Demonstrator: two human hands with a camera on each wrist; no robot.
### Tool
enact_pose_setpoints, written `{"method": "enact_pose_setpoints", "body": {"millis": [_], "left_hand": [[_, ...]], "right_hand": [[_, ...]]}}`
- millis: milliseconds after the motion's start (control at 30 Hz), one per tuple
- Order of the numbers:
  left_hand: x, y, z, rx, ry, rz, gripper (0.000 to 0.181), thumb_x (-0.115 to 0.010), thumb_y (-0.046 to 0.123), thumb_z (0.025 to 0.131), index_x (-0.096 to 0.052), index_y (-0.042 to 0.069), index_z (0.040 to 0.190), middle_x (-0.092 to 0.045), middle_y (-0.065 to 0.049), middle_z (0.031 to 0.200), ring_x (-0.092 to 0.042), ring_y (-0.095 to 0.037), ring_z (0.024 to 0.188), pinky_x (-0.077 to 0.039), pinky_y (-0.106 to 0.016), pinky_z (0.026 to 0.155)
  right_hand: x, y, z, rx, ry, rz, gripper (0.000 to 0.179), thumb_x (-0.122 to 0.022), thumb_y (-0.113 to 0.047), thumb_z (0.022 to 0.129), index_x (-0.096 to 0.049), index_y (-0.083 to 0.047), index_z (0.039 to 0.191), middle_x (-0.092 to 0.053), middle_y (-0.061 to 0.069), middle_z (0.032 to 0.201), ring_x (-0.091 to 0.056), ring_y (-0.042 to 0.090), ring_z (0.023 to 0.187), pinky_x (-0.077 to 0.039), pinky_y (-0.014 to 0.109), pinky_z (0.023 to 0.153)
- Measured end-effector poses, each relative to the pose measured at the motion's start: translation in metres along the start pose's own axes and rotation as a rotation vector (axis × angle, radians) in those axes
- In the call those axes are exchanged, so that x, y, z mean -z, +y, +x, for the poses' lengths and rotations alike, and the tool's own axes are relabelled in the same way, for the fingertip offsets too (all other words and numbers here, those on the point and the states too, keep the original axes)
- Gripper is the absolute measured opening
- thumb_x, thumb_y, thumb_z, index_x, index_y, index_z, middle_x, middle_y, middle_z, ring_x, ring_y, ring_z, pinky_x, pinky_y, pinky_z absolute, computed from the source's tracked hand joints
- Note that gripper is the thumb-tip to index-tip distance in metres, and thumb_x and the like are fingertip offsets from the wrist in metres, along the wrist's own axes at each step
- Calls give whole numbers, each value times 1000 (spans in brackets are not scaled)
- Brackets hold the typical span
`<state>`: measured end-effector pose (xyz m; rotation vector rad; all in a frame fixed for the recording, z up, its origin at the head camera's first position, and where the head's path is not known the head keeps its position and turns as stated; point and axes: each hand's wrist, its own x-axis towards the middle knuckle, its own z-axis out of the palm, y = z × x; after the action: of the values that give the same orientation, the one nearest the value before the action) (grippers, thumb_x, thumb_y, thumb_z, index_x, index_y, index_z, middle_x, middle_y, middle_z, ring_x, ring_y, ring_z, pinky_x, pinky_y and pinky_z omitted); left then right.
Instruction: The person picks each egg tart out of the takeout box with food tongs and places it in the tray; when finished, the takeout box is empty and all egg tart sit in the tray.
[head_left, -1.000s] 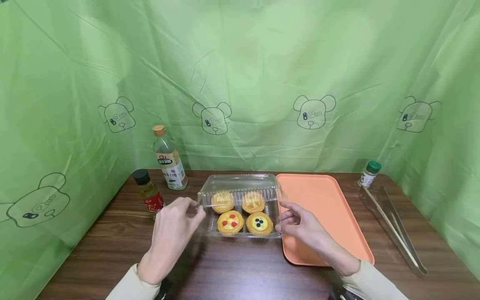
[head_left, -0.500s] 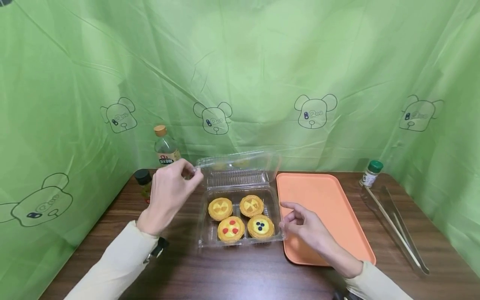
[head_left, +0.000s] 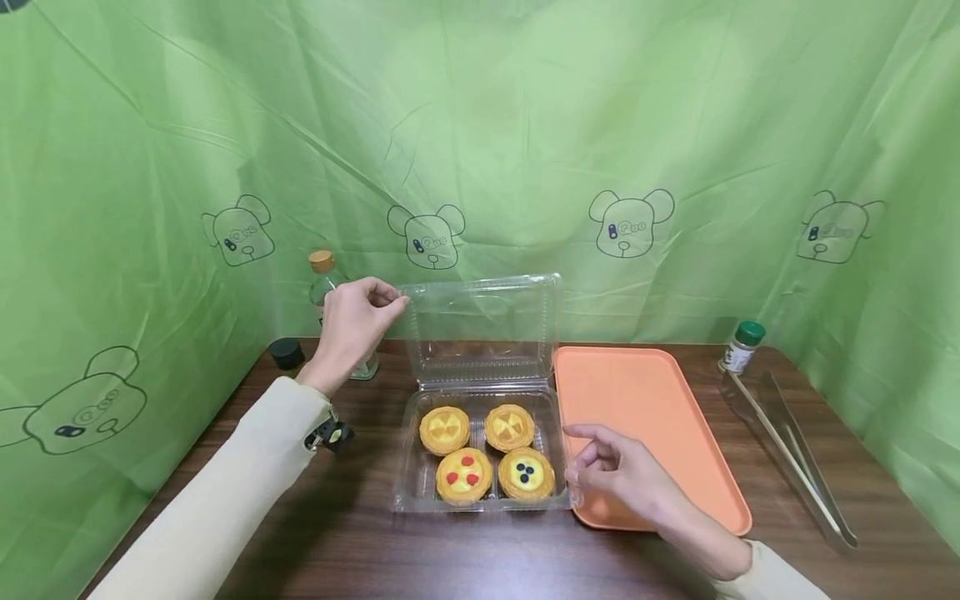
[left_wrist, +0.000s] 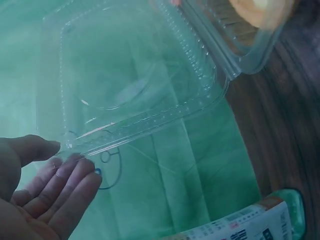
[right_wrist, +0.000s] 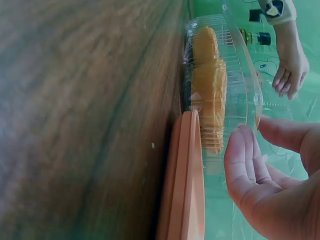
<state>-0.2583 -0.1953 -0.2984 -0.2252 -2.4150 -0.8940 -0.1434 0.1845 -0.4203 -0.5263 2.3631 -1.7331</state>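
Note:
A clear plastic clamshell box stands on the table with its lid (head_left: 483,325) raised nearly upright. My left hand (head_left: 358,321) pinches the lid's left front corner between thumb and fingers; the left wrist view shows that corner at the fingertips. In the base (head_left: 401,504) lie egg tarts: two with plain yellow tops, one with red dots (head_left: 464,477) and one with dark blue berries (head_left: 527,474). On the right side, my right hand (head_left: 626,471) holds the base's rim, thumb and fingers on either side of it in the right wrist view.
An orange tray (head_left: 637,392) lies right of the box, under the right hand. Further right are metal tongs (head_left: 806,467) and a green-capped shaker (head_left: 741,346). A vinegar bottle (head_left: 322,263) and a black-capped bottle (head_left: 287,353) stand behind the left arm, partly hidden. Green cloth (head_left: 517,125) hangs around the table.
My left hand has risen and swung the lid up and back from over the tarts. The base has slid slightly toward me, and the right hand has moved with it.

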Motion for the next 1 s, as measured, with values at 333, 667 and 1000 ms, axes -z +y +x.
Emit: {"method": "enact_pose_setpoints", "body": {"millis": [333,667,1000], "left_hand": [[-22,-16,31,130,-162,-55,29,-82,20,97,-78,1,119,-79,-11,94,-71,-20,76,-53,-29,61],[-50,-36,41,333,-233,-194,29,-79,11,98,-76,1,126,-79,-15,106,-77,-31,97,-60,-28,76],[-73,-59,30,456,-310,-367,33,-77,5,99,-72,-4,130,-76,-20,115,-77,-29,101,-60,-36,94]], "right_hand": [[-1,-2,-10,-47,-21,48,64,-76,0,92,-51,8,150,-72,12,95,-71,22,86,-58,27,85],[-5,-2,-15,-105,-62,179,66,-78,-5,94,-46,9,151,-70,16,97,-71,21,81,-66,38,73],[-7,-3,-20,-109,-81,225,65,-77,-4,95,-46,11,150,-69,18,95,-71,20,81,-65,37,78]]}}
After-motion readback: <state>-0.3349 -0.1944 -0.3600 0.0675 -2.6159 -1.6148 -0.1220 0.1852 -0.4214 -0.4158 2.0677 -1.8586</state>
